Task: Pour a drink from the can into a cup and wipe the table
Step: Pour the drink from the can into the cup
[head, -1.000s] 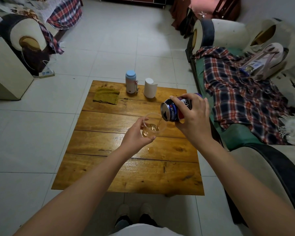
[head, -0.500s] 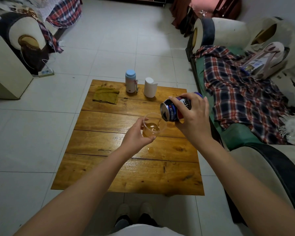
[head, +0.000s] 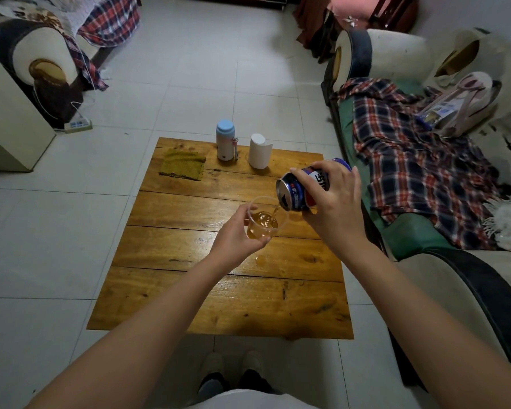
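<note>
Two hands of yours work above the wooden table (head: 189, 296). Your right hand (head: 334, 211) wraps the blue, red and white can (head: 295, 191), tipped on its side with its mouth left, a thin amber stream falling into the clear plastic cup (head: 264, 222). Your left hand (head: 233, 237) curls round that cup, lifted off the table and about half full of amber drink. Large white characters run along the can, but your fingers cover most of them and the small print near its rim is too fine to read. A small wet patch (head: 261, 259) glistens on the table just below the cup. At the far left lies an olive-green cloth (head: 183, 164); right of it stand a white bottle with a pale blue cap (head: 226, 140), its logo too small to make out, and a plain white cylinder (head: 259, 151).
</note>
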Tool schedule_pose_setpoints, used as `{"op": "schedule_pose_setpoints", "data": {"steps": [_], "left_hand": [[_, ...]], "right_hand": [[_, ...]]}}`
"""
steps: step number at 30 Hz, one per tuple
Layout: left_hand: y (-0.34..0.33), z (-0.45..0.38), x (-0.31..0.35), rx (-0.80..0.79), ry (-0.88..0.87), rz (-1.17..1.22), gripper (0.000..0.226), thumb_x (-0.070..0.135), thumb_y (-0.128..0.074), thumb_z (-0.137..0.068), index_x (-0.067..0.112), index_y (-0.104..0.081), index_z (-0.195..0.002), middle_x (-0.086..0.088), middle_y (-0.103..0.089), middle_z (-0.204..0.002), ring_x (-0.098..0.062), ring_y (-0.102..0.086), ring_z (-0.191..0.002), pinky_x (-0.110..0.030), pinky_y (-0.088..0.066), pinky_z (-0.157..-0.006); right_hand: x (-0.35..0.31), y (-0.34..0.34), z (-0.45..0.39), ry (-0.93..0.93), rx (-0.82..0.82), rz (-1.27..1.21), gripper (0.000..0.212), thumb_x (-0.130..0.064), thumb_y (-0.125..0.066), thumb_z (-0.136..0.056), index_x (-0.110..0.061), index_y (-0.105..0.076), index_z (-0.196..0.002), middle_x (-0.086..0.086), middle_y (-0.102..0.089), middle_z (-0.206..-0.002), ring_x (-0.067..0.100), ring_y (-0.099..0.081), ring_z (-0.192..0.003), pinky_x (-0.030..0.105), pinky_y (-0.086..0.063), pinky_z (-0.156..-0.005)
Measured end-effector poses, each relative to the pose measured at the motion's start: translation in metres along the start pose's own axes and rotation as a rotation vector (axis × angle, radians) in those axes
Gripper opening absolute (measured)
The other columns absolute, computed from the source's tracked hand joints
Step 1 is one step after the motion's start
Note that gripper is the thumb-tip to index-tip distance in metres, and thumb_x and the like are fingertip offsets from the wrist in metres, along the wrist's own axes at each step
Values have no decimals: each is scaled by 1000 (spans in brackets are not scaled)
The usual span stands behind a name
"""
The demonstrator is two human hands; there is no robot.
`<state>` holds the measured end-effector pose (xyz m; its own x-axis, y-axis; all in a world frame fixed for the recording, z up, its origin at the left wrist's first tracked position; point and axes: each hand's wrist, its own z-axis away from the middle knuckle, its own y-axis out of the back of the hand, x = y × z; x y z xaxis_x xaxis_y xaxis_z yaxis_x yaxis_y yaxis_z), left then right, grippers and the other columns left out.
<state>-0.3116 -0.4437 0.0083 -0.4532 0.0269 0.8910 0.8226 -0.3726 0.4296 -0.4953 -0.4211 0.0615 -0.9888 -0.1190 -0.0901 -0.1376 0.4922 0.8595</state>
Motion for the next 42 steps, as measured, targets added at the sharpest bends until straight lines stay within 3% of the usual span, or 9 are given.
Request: {"op": "schedule_pose_setpoints", "data": {"steps": [23,29,42], "left_hand": [[0,1,-3,19,-4,28,63,14,-77,-72,21,-44,-124,11,-51,-104,-11,-52,-102,-31,-48,-90],[0,0,-6,24,-7,28,63,16,-78,-71,22,-43,-124,11,-51,-105,-12,-53,-103,-34,-49,-92],[2,-3,-11,42,2,14,67,17,-78,-71,21,-42,-127,11,-51,-108,-10,-52,-103,-29,-48,-90]], "right_hand": [[-2,-8,4,7,-66,-2,71,-15,-78,-67,-27,-46,-130,12,-46,-126,31,-38,-123,58,-15,-108],[0,-17,7,-94,-104,-92,79,-19,-80,-65,-32,-40,-132,10,-44,-126,28,-36,-120,62,-30,-102],[1,-22,9,-413,-101,-559,78,-21,-80,-67,-31,-41,-134,3,-38,-125,17,-34,-119,31,-37,-100]]}}
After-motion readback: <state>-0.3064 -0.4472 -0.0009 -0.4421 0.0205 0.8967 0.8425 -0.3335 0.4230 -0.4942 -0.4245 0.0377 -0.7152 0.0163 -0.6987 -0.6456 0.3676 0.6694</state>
